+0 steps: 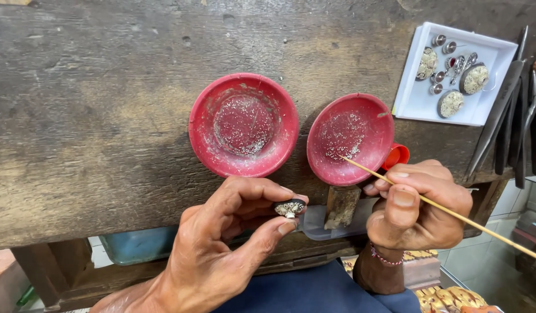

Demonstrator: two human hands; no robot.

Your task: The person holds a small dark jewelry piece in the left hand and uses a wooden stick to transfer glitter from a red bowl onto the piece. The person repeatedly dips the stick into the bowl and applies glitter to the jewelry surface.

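My left hand [224, 237] pinches a small oval jewellery piece [289, 207] with a pale granulated face between thumb and fingertips, just below the bench edge. My right hand [416, 206] grips a thin wooden stick [447, 211]; its tip rests inside the right red bowl [350, 138], among tiny silvery granules. A second, larger red bowl [243, 124] with similar granules sits to the left on the worn wooden bench [106, 116].
A white tray [418, 101] at the back right holds several oval and round ornaments. Dark metal pliers and tweezers [505, 110] lie beside it. An orange cap [397, 155] peeks from behind the right bowl. A wooden peg [341, 206] juts from the bench front.
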